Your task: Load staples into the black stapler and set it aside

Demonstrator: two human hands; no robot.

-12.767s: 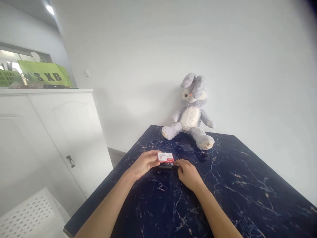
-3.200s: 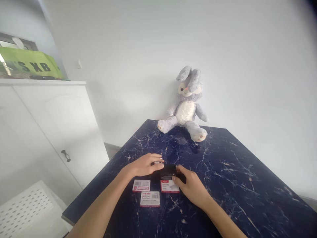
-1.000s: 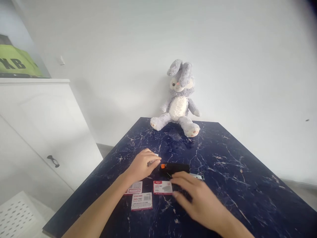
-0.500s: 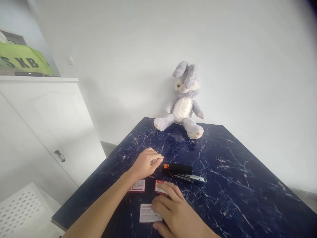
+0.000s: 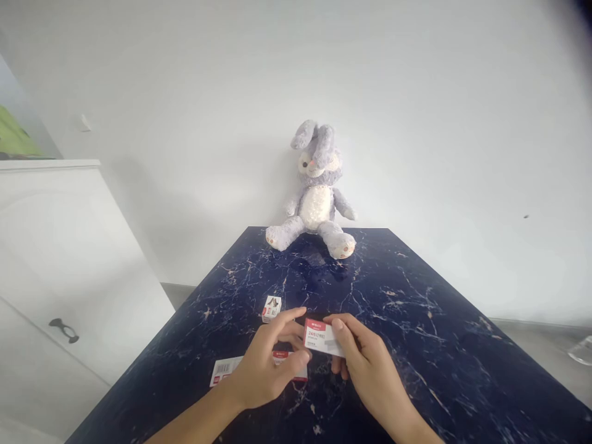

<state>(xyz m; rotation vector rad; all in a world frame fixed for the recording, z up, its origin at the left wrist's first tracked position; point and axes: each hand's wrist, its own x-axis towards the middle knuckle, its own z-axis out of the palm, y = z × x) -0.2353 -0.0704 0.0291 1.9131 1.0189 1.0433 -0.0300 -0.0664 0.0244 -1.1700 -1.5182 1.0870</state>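
Note:
A white and red staple box (image 5: 319, 338) is pinched between the thumb and fingers of my right hand (image 5: 365, 354), raised over the table. My left hand (image 5: 275, 357) is open just to its left, fingers curved and apart near the box's end; I cannot tell whether they touch it. Under and behind my left hand lie a second red and white box (image 5: 300, 374) and another white and red box (image 5: 224, 370), both partly covered. A small white and red box (image 5: 271, 309) stands just beyond my left hand's fingers. The black stapler is not visible now.
A grey plush rabbit (image 5: 319, 197) sits at the far edge of the dark blue marbled table (image 5: 407, 308), against the white wall (image 5: 416, 123). A white cabinet (image 5: 60, 246) with a dark handle (image 5: 63, 330) stands at the left.
My right hand has lifted a staple box off the table. My left hand has come back toward it. The small box now stands upright, the stapler is out of sight, and the view has shifted right.

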